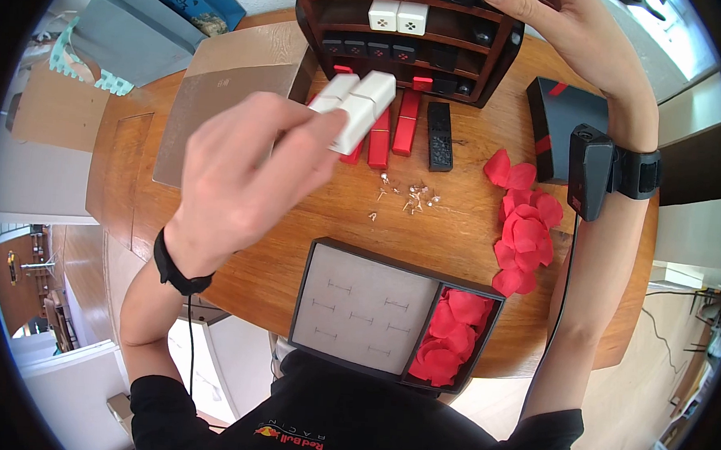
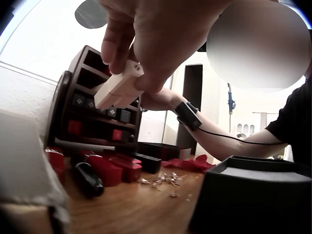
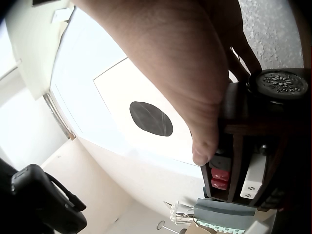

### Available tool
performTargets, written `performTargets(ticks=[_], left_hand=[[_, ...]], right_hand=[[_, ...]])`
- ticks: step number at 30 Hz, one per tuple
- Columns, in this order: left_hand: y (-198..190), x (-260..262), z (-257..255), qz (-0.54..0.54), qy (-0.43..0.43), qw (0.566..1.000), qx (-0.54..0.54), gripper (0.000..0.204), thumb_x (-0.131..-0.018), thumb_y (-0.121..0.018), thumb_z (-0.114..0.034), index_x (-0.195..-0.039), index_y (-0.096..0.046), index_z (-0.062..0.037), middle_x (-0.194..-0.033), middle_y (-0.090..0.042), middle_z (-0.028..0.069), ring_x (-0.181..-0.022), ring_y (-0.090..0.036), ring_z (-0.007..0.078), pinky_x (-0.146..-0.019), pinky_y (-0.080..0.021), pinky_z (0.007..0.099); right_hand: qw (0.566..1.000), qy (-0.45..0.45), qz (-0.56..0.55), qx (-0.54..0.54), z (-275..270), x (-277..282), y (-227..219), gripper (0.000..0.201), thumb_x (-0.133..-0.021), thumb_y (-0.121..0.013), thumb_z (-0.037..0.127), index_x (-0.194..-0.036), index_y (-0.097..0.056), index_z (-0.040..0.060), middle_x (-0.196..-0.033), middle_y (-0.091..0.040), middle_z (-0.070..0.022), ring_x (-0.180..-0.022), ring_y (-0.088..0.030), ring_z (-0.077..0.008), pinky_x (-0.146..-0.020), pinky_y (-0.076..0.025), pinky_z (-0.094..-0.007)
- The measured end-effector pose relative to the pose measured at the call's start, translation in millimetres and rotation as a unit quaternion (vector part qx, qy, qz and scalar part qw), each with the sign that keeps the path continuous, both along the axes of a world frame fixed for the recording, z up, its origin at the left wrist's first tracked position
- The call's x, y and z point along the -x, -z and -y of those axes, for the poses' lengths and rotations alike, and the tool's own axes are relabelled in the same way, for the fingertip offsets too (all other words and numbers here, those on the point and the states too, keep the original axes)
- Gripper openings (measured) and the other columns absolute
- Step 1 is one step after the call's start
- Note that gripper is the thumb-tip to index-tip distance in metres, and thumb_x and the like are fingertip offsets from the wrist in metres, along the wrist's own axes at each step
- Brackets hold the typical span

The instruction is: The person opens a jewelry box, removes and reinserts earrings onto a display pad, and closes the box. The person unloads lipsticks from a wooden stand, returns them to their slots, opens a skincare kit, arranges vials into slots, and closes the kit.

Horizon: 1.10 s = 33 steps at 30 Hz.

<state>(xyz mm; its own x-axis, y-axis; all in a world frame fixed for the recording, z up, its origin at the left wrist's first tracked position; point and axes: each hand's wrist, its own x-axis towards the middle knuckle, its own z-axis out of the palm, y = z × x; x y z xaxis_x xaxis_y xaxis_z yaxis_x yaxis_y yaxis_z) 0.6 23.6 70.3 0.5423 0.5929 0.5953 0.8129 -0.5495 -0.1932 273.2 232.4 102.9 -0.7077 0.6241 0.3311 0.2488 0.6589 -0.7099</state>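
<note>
My left hand point(image 1: 246, 168) pinches white square-sided lipstick tubes point(image 1: 369, 109) between thumb and fingers, in front of the dark wooden rack point(image 1: 502, 70). In the left wrist view the white tubes point(image 2: 119, 87) tilt, one end towards the rack's shelves. At the rack's upper right corner is my right hand point(image 1: 566, 29). The right wrist view shows its thumb against the rack's front edge and its fingers behind the top, beside a round black compact point(image 3: 280, 84). White tubes point(image 1: 398, 17) and black tubes point(image 1: 366, 49) sit on the rack's shelves.
Red tubes point(image 1: 407, 122) and a black tube point(image 1: 440, 137) lie before the rack, near small earrings point(image 1: 420, 197). A grey-lined black box point(image 1: 363, 265) holds red petals point(image 1: 452, 333). More petals point(image 1: 525, 232), a ribboned black box point(image 1: 554, 125) and a cardboard box point(image 1: 238, 75) stand around.
</note>
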Motion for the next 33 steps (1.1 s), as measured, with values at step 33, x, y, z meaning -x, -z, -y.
performTargets(ticks=[33], left_hand=[[41.4,-13.5,-20.5,-0.058,-0.066,0.98,0.181,0.043,-0.081,-0.084,-0.011,-0.122,-0.07,-0.01,-0.098,-0.065,0.0064,-0.087,-0.069,0.0263,-0.082,-0.058,0.0388]], right_hand=[[1.0,-0.018,-0.018,0.007,4.3,1.0,-3.3,0.072,-0.102,-0.077,0.036,-0.158,-0.047,0.0024,-0.139,-0.062,-0.019,-0.12,-0.066,-0.0268,-0.102,-0.055,-0.0392]])
